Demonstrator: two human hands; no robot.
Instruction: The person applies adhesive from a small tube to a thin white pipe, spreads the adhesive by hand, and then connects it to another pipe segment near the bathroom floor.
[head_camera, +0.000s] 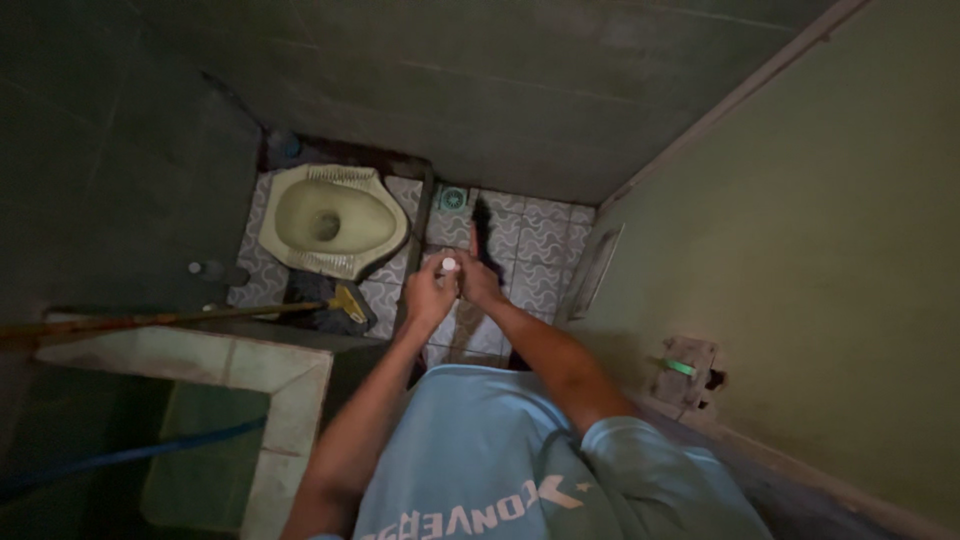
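Above the patterned floor tiles (530, 240), left hand (430, 293) and right hand (478, 280) close together around a small white-capped object (449, 265), mostly hidden. Squat toilet (330, 218) left; green wall (800, 250) close right.

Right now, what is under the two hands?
Under the left hand and right hand, which hold a small white object, lies patterned floor tile. The tiles directly beneath them are covered.
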